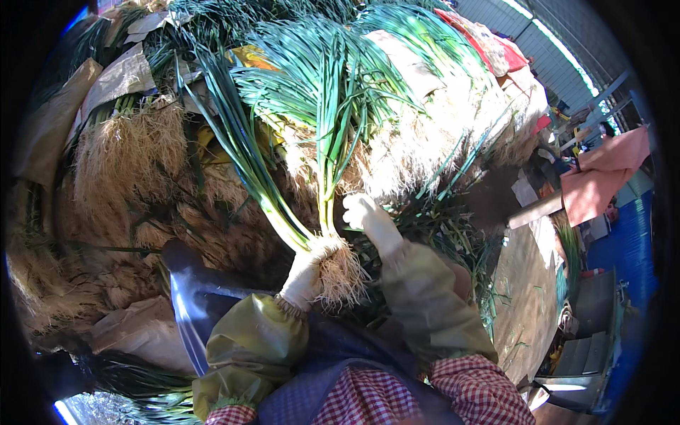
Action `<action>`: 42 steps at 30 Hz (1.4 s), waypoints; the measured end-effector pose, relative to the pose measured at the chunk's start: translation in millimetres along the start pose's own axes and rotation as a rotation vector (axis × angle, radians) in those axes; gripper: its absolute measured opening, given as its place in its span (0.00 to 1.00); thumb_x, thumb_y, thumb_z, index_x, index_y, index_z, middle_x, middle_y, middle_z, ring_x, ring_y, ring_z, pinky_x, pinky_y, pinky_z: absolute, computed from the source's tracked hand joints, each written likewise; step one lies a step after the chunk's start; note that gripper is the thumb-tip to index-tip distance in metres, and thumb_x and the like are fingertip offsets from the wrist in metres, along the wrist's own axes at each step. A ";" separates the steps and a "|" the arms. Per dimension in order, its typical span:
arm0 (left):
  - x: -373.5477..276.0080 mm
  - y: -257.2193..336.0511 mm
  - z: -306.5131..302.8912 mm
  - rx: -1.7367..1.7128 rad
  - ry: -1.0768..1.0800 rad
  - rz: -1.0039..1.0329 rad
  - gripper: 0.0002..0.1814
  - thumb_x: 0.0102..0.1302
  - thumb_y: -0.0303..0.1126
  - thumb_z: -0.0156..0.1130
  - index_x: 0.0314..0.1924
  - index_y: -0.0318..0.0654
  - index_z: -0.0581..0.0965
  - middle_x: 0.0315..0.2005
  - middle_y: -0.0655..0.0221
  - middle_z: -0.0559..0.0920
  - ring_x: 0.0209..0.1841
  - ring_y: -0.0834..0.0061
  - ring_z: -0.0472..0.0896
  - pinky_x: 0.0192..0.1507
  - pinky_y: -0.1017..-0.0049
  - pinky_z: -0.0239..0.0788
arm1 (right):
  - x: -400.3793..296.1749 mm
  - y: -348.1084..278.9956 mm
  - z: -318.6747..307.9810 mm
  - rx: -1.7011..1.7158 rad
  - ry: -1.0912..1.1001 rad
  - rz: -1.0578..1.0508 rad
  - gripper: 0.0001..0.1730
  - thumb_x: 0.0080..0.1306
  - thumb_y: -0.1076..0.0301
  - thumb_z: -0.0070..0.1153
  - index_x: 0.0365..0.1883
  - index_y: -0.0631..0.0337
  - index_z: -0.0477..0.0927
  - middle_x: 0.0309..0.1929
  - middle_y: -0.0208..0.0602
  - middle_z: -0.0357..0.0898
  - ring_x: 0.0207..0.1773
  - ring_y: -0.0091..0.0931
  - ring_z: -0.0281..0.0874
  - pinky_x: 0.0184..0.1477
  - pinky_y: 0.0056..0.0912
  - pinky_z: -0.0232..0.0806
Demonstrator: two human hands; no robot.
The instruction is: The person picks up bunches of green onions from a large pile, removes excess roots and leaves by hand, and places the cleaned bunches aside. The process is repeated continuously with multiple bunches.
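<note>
My left hand (pixel 304 276), in a pale glove, grips a bunch of green onions (pixel 287 218) low down, just above the roots. The roots (pixel 342 273) hang in a tangled tan tuft beside the glove. Above my grip the stalks part into two groups, one leaning left and one nearly upright. To the right of the upright group is my right hand (pixel 369 215), gloved too, with its fingers curled. Whether it has hold of a leaf is unclear. Olive sleeve covers sit on both forearms, and a dark blue apron (pixel 340 340) covers my lap.
Bundles of green onions (pixel 133 138) are heaped ahead, roots towards me, some wrapped in brown paper (pixel 114 77). Loose leaves (pixel 451 234) lie right of my hands. A board-like brown surface (pixel 526 297) stands farther right, below a pink cloth (pixel 603 178). More onions (pixel 143 393) lie at lower left.
</note>
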State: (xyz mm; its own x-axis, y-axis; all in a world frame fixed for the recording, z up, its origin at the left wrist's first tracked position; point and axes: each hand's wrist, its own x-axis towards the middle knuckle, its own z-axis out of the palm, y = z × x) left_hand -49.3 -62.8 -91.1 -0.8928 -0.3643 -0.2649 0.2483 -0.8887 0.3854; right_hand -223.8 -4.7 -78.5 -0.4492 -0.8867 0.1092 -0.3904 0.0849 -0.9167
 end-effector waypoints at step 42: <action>-7.5 10.6 11.8 -0.108 0.006 -0.057 0.12 0.65 0.33 0.54 0.45 0.35 0.75 0.27 0.70 0.78 0.28 0.76 0.77 0.32 0.76 0.73 | -43.8 -102.6 -129.4 -1.298 0.296 0.556 0.28 0.65 0.45 0.38 0.47 0.60 0.74 0.44 0.48 0.76 0.50 0.40 0.74 0.54 0.43 0.64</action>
State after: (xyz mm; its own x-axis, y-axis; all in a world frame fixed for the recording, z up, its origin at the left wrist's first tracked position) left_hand -44.4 -66.2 -74.5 -0.9044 -0.3140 -0.2889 0.2367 -0.9326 0.2725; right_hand -268.1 84.3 60.5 -0.8674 -0.4908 0.0824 -0.4820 0.8697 0.1063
